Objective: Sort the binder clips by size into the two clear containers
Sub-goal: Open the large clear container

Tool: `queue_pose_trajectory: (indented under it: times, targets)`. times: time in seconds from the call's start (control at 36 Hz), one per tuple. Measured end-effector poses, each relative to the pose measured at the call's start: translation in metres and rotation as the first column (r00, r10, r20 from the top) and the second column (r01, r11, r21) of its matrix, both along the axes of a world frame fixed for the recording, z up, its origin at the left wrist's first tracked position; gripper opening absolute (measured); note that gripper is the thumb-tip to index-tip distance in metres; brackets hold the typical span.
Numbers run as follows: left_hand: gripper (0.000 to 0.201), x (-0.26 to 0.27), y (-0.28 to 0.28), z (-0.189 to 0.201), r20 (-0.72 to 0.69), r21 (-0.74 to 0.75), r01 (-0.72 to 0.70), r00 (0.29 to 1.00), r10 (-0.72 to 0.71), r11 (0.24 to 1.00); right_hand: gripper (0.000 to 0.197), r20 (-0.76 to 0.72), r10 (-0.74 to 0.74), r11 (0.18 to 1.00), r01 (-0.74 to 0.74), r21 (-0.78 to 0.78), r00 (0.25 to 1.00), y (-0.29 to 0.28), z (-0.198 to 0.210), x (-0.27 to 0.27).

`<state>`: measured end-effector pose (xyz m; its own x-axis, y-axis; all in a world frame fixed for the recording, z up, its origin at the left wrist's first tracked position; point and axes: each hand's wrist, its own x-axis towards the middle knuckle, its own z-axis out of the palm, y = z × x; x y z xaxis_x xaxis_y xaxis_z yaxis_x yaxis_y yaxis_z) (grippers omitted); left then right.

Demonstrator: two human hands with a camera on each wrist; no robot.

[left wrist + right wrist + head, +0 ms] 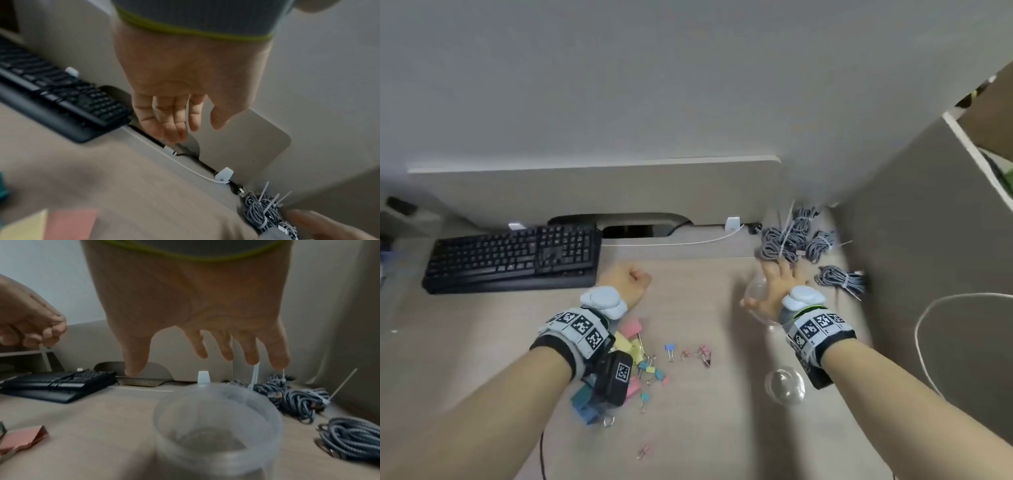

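Two clear containers and one loose heap of binder clips occupy the worktop (705, 431).

1. Nearest the person, one small pink clip (643, 451) lies alone.
2. Beyond it, the heap of binder clips (635, 349) lies under the left wrist. The large pink, yellow and teal clips are bunched together, and the small clips (702, 354) trail off to the right. Their long axes point in mixed directions.
3. The near container (768, 380) stands to the right of the heap, beside the right forearm. No clip is visible in it.
4. The left hand (627, 279) hangs above the worktop just past the heap. Its grip is loosely curled and holds nothing.
5. The right hand (777, 287) hovers over the far container (162, 426). Its grip is spread wide, fingers apart, and no contact with the rim is visible. The container appears empty.
6. Farthest back lie the grey cable bundles (791, 240) and the keyboard (513, 257).

Controlling relation: every clip lies left of both containers. The left hand is the nearer one to the heap, and the clips lie behind its fingers, toward the person. Sorting has probably not begun.
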<state>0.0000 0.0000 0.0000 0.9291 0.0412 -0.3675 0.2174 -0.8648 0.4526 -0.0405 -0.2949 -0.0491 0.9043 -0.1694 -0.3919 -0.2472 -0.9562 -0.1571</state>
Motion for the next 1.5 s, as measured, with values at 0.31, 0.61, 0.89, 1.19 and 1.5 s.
queue_pose_trajectory:
  times: [0.31,0.61,0.89,1.19,1.5]
  targets:
    - [0.021,-0.017,-0.005,-0.032,-0.218,-0.220,-0.197,0.965,0.148,0.955,0.095,-0.077,-0.027,0.996,0.033,0.082,0.997,0.004,-0.020,0.009]
    - [0.061,-0.022,0.001,-0.016,-0.404,-0.581,-0.384,0.901,0.155,0.717,0.081,-0.173,-0.237,0.786,0.293,0.545,0.956,0.093,0.038,0.036]
    - [0.095,-0.029,0.046,-0.013,-0.679,-0.671,-0.664,0.729,0.085,0.329,0.090,-0.336,-0.311,0.499,0.453,0.739,0.889,0.170,0.066,0.024]
    - [0.085,-0.036,0.078,-0.020,-0.783,-0.567,-0.772,0.613,0.103,0.287,0.089,-0.016,-0.211,0.718,0.166,0.676,0.977,0.212,0.068,-0.003]
    - [0.087,-0.015,0.087,-0.016,-0.776,-0.551,-0.794,0.601,0.193,0.257,0.098,0.064,-0.272,0.759,0.173,0.627,0.960,0.162,0.047,-0.005]
